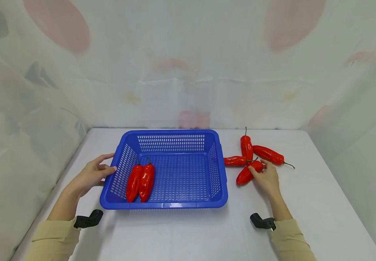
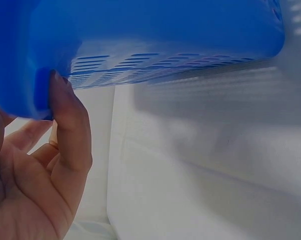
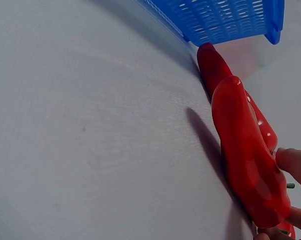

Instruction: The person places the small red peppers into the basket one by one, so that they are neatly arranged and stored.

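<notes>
My left hand (image 1: 91, 173) grips the left rim of a blue plastic basket (image 1: 165, 205), its thumb over the edge. In the left wrist view, a finger of it curls against the basket's underside (image 2: 165, 25). Two red chili peppers (image 1: 133, 184) lie side by side in the basket's left part, stems pointing away. Right of the basket, my right hand (image 1: 267, 181) pinches another red chili pepper (image 1: 245, 176) near its stem end. That held pepper (image 3: 248, 155) casts a shadow on the table in the right wrist view, its tip pointing toward the basket.
Around the held pepper lie three more: one upright in view (image 1: 246, 146) behind it, one slanting right (image 1: 268, 154), and one (image 1: 234, 161) with its tip at the basket's right side. The white table (image 1: 181, 235) ends at a patterned curtain (image 1: 240, 101).
</notes>
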Motion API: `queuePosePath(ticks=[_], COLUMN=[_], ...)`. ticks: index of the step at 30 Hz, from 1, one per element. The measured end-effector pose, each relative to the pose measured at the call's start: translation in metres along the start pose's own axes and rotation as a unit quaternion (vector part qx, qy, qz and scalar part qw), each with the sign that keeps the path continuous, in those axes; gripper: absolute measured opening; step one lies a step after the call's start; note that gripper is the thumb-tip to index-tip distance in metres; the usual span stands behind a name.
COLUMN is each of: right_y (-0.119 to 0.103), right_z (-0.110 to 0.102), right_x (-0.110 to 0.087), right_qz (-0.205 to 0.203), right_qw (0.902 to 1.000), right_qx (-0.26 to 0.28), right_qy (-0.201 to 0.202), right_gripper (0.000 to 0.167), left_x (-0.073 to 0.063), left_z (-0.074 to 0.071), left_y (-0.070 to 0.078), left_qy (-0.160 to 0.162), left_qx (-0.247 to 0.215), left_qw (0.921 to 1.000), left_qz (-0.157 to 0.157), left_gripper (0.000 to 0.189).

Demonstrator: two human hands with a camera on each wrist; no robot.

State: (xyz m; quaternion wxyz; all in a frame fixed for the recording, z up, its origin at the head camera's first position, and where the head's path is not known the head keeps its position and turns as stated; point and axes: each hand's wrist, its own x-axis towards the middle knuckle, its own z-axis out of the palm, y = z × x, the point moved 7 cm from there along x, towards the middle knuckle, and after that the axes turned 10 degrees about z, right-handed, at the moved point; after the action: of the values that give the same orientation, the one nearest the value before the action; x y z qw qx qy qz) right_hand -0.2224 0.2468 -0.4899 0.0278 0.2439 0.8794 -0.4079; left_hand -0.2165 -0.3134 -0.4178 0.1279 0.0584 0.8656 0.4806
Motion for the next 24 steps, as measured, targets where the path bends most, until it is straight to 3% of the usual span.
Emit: queuePosePath(ticks=[13, 24], right_y=[0.0028, -0.0034], right_z=[-0.003, -0.0052], right_x=[0.0014, 0.0024], right_qz=[0.009, -0.032], right_qw=[0.9986, 0.9968], right_qx=[-0.005, -0.017], right_qy=[-0.052, -0.07], right_gripper=[0.065, 0.059], left_x=[-0.0006, -0.0008], left_z=[0.0, 0.0002], left_y=[0.0011, 0.002], left_qy=[0.004, 0.0], left_qx=[-0.003, -0.006], left_qw=[1.0, 1.0], left_qz=[0.006, 0.001], left_gripper=[0.072, 0.073])
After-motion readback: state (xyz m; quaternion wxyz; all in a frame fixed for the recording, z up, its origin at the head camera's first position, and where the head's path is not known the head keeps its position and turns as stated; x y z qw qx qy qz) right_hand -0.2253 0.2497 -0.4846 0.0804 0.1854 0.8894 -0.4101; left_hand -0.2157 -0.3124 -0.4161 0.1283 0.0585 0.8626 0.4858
